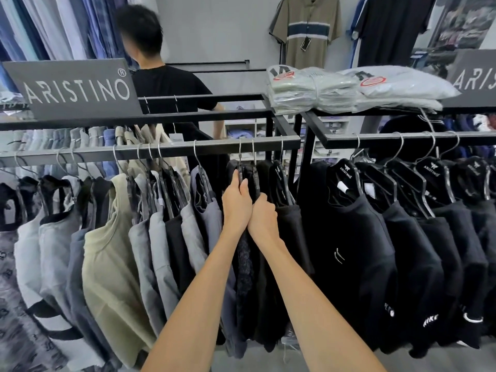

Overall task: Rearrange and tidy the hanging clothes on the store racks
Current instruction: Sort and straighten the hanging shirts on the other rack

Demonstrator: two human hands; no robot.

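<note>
Far left: sign (72, 88) reading ARISTINO, propped on top of the left rack (188, 147).
Left rack, left part: pale tops in grey, white and blue, then a beige sleeveless top (107, 237), all on hangers along the rail.
Behind the left rack: person in a black T-shirt (166, 84), back turned.
Left rack, right end: bunch of dark tops (257, 237) hanging close together, just left of the rack's corner post.
Left hand (236, 205): fingers straight and pointing up, pressed flat against the left side of the dark bunch, fingertips near a hanger neck; nothing clamped.
Right hand (263, 213): touching the left hand, fingers curled in among the hangers of the dark bunch; what exactly is gripped cannot be told.
Top of right rack: folded shirts in plastic bags (335, 87), stacked on the frame.
Right rack (402, 136): row of black T-shirts (357, 232) on black hangers, spaced fairly evenly.
Back wall: olive striped polo (306, 30) and a dark shirt hung high.
</note>
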